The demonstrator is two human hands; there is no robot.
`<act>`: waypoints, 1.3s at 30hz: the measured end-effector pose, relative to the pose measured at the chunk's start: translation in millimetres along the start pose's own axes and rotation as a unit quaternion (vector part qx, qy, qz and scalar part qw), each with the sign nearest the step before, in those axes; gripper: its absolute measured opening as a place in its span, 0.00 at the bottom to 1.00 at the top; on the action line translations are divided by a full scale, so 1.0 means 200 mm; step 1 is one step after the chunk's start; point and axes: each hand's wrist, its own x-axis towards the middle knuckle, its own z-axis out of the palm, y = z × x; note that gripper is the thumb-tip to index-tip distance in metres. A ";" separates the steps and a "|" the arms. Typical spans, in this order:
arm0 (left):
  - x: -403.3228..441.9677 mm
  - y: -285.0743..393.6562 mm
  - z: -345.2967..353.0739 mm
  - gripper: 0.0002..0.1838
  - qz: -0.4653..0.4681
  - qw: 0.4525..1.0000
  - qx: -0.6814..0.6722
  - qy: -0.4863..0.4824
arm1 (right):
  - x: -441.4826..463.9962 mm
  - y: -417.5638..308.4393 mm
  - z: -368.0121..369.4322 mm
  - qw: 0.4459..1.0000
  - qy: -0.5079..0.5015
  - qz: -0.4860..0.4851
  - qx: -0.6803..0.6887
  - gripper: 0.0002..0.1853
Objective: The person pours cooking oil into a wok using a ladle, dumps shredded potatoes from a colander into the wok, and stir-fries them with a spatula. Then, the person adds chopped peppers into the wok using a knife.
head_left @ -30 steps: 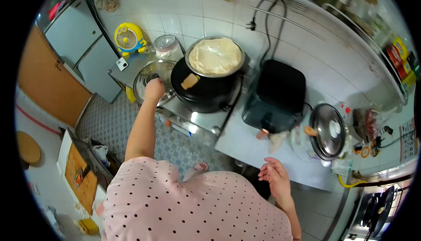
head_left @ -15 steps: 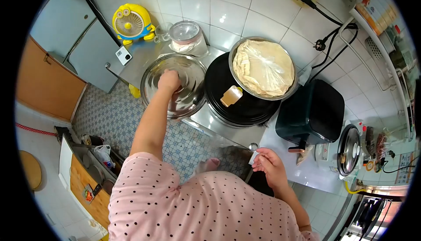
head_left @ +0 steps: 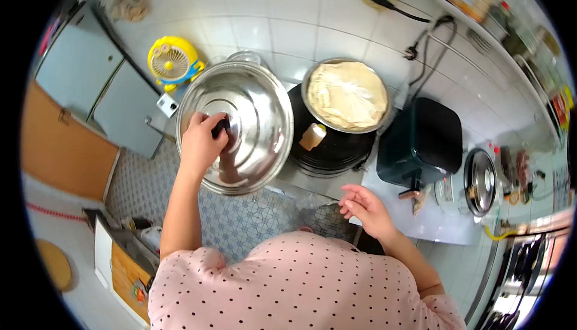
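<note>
My left hand [head_left: 203, 141] grips the black knob of a large shiny steel lid [head_left: 257, 144], which is raised and tilted on the left. What lies beneath the lid is hidden by it. My right hand [head_left: 360, 204] hovers in front of the counter edge, fingers loosely bent and apart, with nothing seen in it. Between the hands and the wall stands a round black pan [head_left: 336, 153]. On it rest a steel bowl [head_left: 308, 109] of pale dough [head_left: 348, 96] under clear plastic film and a small beige-and-white piece [head_left: 312, 136] whose kind I cannot tell.
To the right of the pan is a dark green air fryer [head_left: 421, 141], then a cooker with a shiny lid [head_left: 481, 181]. A yellow fan [head_left: 170, 61] and a small white device [head_left: 167, 105] stand at the left. A black plug and cable [head_left: 384, 1] hang on the wall.
My left hand has lifted the steel lid towards me. My right hand no longer shows the small white and metal item it held, and its fingers have opened. The view has shifted.
</note>
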 end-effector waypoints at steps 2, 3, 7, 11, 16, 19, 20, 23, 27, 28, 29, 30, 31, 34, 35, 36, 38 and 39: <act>-0.05 0.23 -0.07 0.18 0.057 0.997 -0.047 0.035 | -0.05 -0.08 0.00 0.996 0.017 -0.059 -0.064 0.24; -0.08 0.36 -0.09 0.18 0.091 0.992 -0.076 0.049 | -0.10 -0.13 0.00 0.989 0.035 -0.092 -0.115 0.26; -0.21 0.86 -0.03 0.20 0.312 0.925 -0.203 0.078 | -0.41 -0.10 -0.12 0.966 0.100 -0.205 -0.121 0.24; -0.37 1.31 0.16 0.21 0.475 0.822 -0.312 0.022 | -0.88 0.04 -0.20 0.869 0.314 -0.297 -0.240 0.10; -0.69 1.88 0.17 0.21 0.611 0.686 -0.389 -0.064 | -1.43 0.30 -0.08 0.819 0.477 -0.303 -0.100 0.08; -0.99 2.34 0.12 0.21 0.689 0.575 -0.433 -0.087 | -1.75 0.38 -0.03 0.726 0.608 -0.314 -0.066 0.07; -1.10 2.51 0.08 0.21 0.715 0.533 -0.447 -0.066 | -1.87 0.38 -0.03 0.688 0.645 -0.327 -0.056 0.07; -1.38 3.05 -0.01 0.19 0.749 0.416 -0.513 -0.047 | -2.21 0.28 -0.09 0.582 0.737 -0.343 -0.006 0.10; -1.89 3.86 -0.31 0.17 0.780 0.320 -0.537 -0.036 | -2.94 0.13 -0.31 0.481 0.804 -0.345 -0.050 0.17; -2.03 4.07 -0.39 0.17 0.786 0.314 -0.531 -0.032 | -3.13 0.09 -0.37 0.464 0.791 -0.389 -0.080 0.19; -2.17 4.28 -0.46 0.16 0.791 0.310 -0.527 -0.023 | -3.32 0.08 -0.40 0.409 0.812 -0.407 -0.092 0.19; -2.30 4.49 -0.51 0.17 0.794 0.309 -0.522 -0.044 | -3.50 0.07 -0.43 0.351 0.829 -0.423 -0.101 0.19; -2.44 4.70 -0.55 0.17 0.796 0.311 -0.515 -0.066 | -3.66 0.08 -0.46 0.295 0.843 -0.436 -0.108 0.19; -2.84 5.18 -0.66 0.18 0.840 0.317 -0.422 -0.124 | -4.01 0.19 -0.54 0.216 0.879 -0.424 0.011 0.18; -2.98 5.34 -0.66 0.18 0.864 0.306 -0.388 -0.095 | -4.08 0.21 -0.56 0.226 0.878 -0.421 0.030 0.17; -3.12 5.48 -0.63 0.18 0.871 0.299 -0.355 -0.159 | -4.11 0.24 -0.58 0.237 0.876 -0.417 0.050 0.16; -3.36 5.62 -0.53 0.18 0.865 0.307 -0.311 -0.245 | -4.16 0.26 -0.62 0.267 0.873 -0.401 0.073 0.16; -3.46 5.65 -0.46 0.17 0.857 0.321 -0.303 -0.268 | -4.19 0.26 -0.64 0.277 0.870 -0.400 0.077 0.16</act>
